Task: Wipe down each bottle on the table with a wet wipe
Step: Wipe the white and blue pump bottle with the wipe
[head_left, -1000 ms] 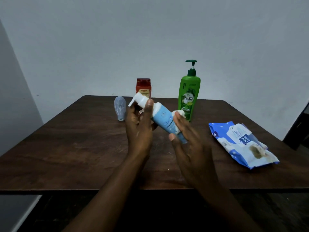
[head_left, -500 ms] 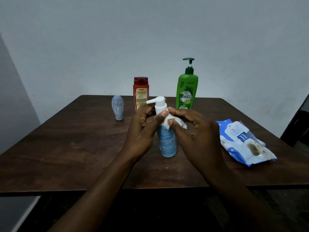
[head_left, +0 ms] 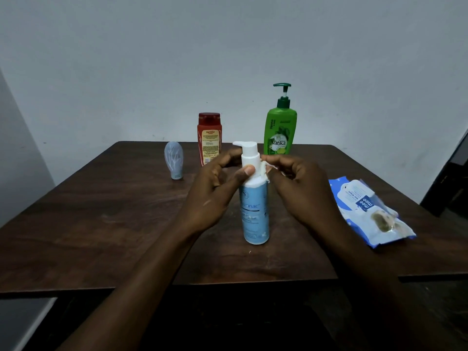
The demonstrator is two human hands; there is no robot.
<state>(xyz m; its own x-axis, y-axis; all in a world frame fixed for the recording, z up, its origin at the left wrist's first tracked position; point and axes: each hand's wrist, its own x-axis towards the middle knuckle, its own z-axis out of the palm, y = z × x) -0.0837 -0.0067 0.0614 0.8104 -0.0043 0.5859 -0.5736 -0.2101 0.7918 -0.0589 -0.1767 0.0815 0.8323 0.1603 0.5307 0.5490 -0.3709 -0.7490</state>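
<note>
Far to the left of the blue pump bottle (head_left: 254,198), the table (head_left: 101,224) runs out of my view, so I cannot see its corner. Back and to the left of the blue pump bottle stands a small pale tube (head_left: 173,159), cap down. Closer to it, and behind it, is a red bottle (head_left: 209,138). Its low corner is hidden by my left hand (head_left: 215,196), and its words are too small to read.

My left hand holds the blue pump bottle from its left side. The thumb presses on the white neck, and the fingers curl round the back, where I cannot see their tips.

The blue pump bottle stands upright on the table, right in the middle. It has a white pump top with the spout pointing left, and a light blue body. Its label is blurry.

A little bit of white wet wipe (head_left: 264,169) sits against the right side of the neck. Most of it is hidden in my right hand (head_left: 301,196), whose curled fingers pinch it.

Behind the blue pump bottle, a bit to the right, stands a green pump bottle (head_left: 279,130). Well to the right lies a blue wipe pack (head_left: 367,211), flat on the table.
</note>
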